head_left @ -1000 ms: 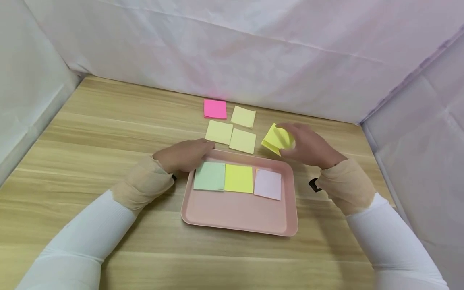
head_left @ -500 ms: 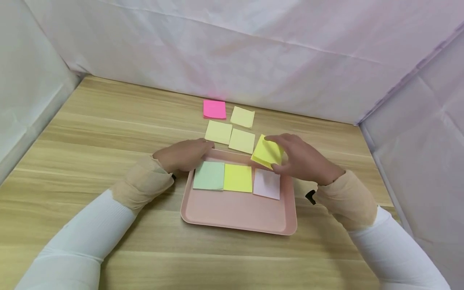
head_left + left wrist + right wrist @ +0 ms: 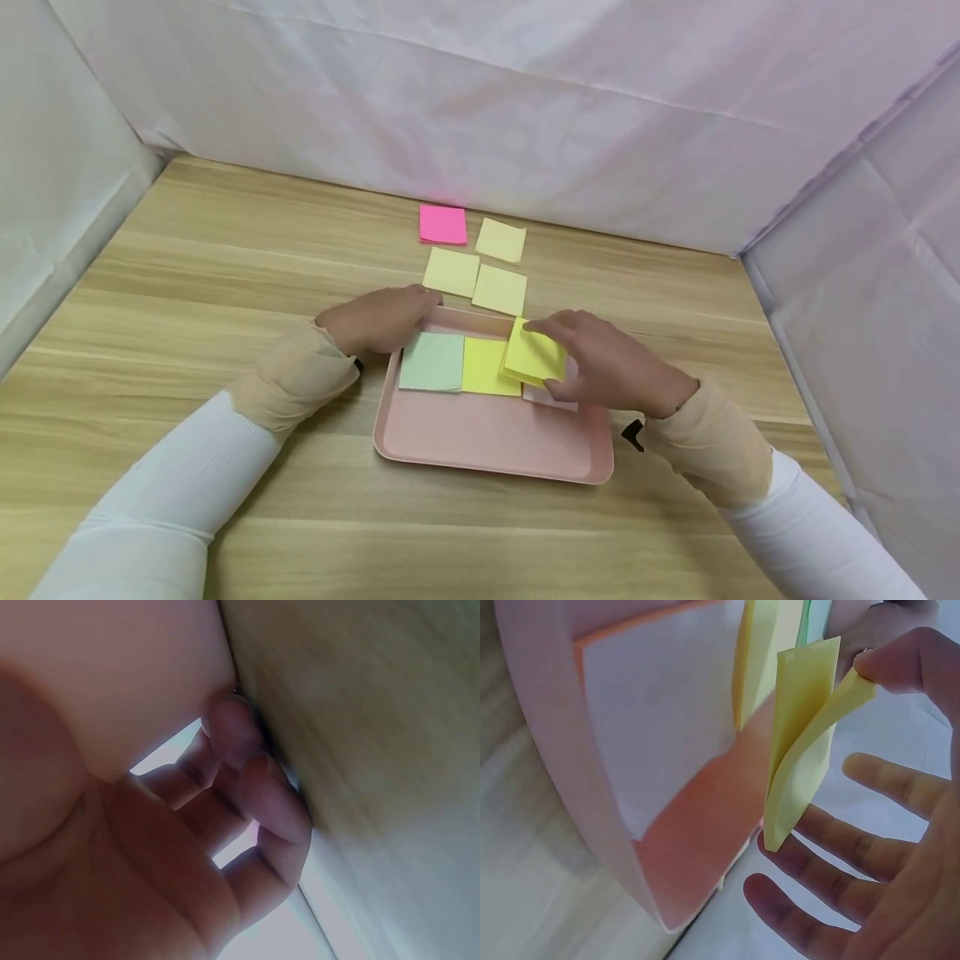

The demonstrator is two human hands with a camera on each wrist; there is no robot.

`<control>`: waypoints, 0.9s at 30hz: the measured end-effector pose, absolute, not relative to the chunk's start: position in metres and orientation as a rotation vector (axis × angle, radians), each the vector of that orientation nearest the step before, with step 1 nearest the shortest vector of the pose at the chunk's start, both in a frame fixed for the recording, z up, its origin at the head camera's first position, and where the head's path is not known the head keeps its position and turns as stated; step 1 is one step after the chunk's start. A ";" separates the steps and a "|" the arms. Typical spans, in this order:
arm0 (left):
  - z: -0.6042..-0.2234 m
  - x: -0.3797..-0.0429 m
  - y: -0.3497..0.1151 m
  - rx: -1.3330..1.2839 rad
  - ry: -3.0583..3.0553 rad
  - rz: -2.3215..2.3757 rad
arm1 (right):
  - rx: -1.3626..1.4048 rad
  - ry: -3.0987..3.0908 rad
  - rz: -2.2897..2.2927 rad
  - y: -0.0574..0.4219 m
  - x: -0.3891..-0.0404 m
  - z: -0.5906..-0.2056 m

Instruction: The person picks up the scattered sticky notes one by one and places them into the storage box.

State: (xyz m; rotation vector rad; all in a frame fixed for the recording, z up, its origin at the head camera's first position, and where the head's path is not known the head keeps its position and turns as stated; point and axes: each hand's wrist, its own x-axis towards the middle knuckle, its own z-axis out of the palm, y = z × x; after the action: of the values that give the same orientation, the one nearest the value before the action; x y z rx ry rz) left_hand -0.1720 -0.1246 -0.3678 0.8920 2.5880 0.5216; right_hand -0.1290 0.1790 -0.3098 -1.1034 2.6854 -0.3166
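Note:
My right hand (image 3: 615,362) pinches a yellow sticky note pad (image 3: 536,354) above the pink tray (image 3: 487,437). In the right wrist view part of this yellow pad (image 3: 806,772) bends away from the rest, between thumb and fingers. Along the far side of the tray lie a pale green pad (image 3: 431,362), another yellow pad (image 3: 482,368) and a lilac pad (image 3: 656,712), the lilac one partly covered in the head view. An orange edge (image 3: 578,667) shows beneath the lilac pad. My left hand (image 3: 378,321) grips the tray's far left corner, fingers curled round it.
Beyond the tray, on the wooden table (image 3: 262,250), lie a pink pad (image 3: 442,225) and pale yellow pads (image 3: 501,241), (image 3: 451,271), (image 3: 499,289). A white cloth wall (image 3: 480,100) stands behind the table, with more cloth at both sides.
My right hand has carried the yellow pad from the table right of the pale yellow pads, leftward and nearer, over the tray. The left hand has stayed at the tray's corner.

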 end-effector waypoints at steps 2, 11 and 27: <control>-0.367 -0.172 -0.124 0.890 2.587 0.532 | -1.097 2.685 -0.316 0.179 -0.127 -0.312; -0.365 -0.171 -0.124 0.869 2.585 0.535 | -1.170 2.687 -0.289 0.179 -0.119 -0.319; -0.363 -0.172 -0.123 0.883 2.586 0.526 | -1.232 2.640 -0.205 0.176 -0.118 -0.330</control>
State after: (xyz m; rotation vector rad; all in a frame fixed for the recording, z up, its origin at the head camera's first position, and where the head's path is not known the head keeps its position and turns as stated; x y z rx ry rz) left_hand -0.1716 -0.1232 -0.3634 0.8827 2.5859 0.5264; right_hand -0.1183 0.1761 -0.3302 -1.2323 2.6400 -0.2054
